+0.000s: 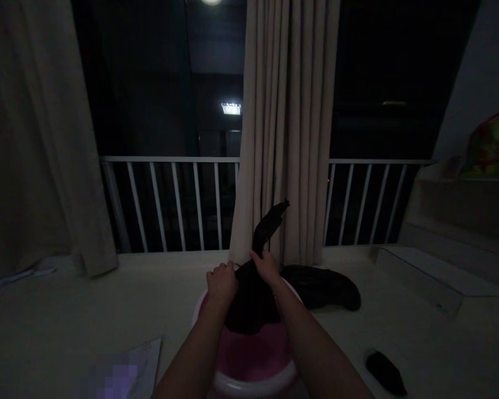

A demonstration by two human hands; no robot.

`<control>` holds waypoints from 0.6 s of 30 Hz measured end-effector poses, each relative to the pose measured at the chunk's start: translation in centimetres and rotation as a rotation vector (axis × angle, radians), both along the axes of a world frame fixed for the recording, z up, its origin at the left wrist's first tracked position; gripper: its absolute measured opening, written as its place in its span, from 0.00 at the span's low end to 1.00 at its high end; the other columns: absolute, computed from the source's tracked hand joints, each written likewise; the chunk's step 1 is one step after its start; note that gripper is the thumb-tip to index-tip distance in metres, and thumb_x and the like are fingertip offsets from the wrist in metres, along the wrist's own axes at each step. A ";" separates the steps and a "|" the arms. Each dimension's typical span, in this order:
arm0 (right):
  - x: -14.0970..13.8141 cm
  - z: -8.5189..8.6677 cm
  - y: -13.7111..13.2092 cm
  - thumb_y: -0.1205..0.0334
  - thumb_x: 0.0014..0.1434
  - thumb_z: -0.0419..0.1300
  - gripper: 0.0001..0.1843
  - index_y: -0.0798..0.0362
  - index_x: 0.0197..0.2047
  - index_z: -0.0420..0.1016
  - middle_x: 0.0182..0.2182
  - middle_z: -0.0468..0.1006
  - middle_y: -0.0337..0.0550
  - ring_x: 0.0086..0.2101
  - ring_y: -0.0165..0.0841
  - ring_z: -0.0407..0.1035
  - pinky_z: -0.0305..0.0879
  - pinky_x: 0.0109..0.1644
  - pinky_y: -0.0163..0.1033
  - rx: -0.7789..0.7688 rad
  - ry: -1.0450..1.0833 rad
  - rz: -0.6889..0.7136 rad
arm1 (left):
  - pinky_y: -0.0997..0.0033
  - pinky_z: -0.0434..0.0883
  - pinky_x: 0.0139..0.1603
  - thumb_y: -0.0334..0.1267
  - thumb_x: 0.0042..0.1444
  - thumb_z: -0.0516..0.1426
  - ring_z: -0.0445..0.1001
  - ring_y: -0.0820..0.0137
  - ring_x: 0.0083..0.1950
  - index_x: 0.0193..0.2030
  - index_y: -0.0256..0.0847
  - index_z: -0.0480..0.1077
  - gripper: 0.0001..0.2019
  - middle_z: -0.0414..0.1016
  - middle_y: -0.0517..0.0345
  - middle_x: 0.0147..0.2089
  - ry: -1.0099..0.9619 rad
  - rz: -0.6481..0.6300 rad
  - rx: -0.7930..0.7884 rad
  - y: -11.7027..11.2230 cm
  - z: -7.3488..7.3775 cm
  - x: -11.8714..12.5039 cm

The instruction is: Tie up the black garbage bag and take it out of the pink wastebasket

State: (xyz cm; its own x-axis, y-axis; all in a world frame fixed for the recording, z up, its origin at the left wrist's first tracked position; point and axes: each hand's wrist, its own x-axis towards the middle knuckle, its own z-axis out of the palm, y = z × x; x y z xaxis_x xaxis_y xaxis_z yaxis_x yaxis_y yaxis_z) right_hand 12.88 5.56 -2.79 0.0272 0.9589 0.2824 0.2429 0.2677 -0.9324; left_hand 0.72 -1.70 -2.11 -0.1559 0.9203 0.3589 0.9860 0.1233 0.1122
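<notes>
A limp black bag (251, 302), thin like plastic, hangs in the mouth of a pink bucket (253, 382) with a pale rim. My right hand (267, 267) is wrapped round its narrow upper part, and a loose end sticks up above the fist towards the curtain. On the left side, my left hand (222, 284) is closed on the bag's edge, just over the bucket's rim. The bag's lower part spreads inside the bucket between my forearms. Dim light hides the folds and what, if anything, the bag contains.
Another dark, bulky bundle (322, 287) lies on the floor right behind the bucket. A beige curtain (289, 127) hangs before a white railing (170, 160). To the right are a long pale box (436, 277) and a small black object (385, 372). A flat sheet (143, 363) lies front left.
</notes>
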 end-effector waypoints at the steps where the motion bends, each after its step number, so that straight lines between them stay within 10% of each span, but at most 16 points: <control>1: 0.1 0.1 -0.2 0.52 0.52 0.56 0.16 0.56 0.34 0.74 0.33 0.76 0.49 0.38 0.38 0.70 0.62 0.41 0.38 -0.003 -0.069 -0.016 | 0.58 0.63 0.43 0.28 0.54 0.45 0.72 0.58 0.44 0.46 0.36 0.68 0.16 0.73 0.42 0.42 0.022 0.015 -0.031 0.0 -0.2 -0.1; 18: 0.5 0.9 -2.6 0.51 0.56 0.52 0.20 0.57 0.42 0.73 0.38 0.75 0.52 0.41 0.39 0.70 0.63 0.45 0.40 0.014 -0.331 -0.011 | 0.60 0.67 0.39 0.39 0.58 0.44 0.73 0.57 0.45 0.50 0.43 0.67 0.17 0.73 0.45 0.43 0.001 0.068 -0.105 -1.5 -0.2 0.2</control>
